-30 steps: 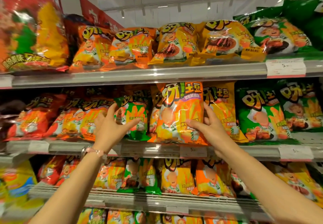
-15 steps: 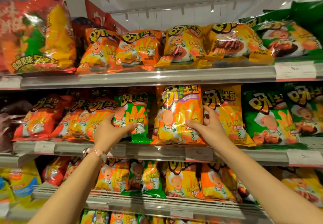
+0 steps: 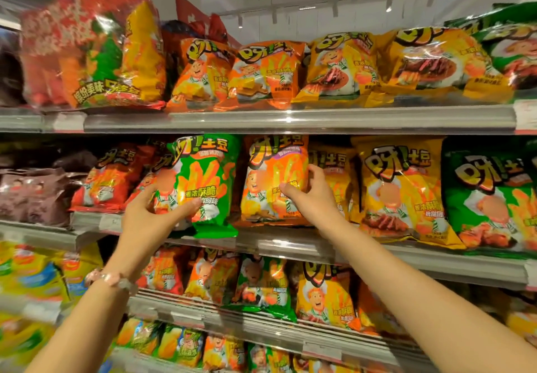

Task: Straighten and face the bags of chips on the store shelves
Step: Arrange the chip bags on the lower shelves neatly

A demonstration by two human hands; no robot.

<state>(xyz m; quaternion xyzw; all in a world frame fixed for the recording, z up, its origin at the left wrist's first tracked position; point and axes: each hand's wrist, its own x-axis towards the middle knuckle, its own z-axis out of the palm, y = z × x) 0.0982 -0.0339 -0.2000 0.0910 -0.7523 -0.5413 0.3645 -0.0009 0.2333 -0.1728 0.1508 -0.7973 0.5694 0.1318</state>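
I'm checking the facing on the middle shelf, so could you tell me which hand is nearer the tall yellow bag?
Right. The right hand grips the orange bag just left of the yellow bag; the left hand holds the green bag farther left.

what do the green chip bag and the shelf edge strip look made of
Green chip bag: thin glossy plastic film, likely; it shows creases and bright glare streaks. Shelf edge strip: clear shiny plastic over a grey, possibly metal, shelf front; light reflects along it.
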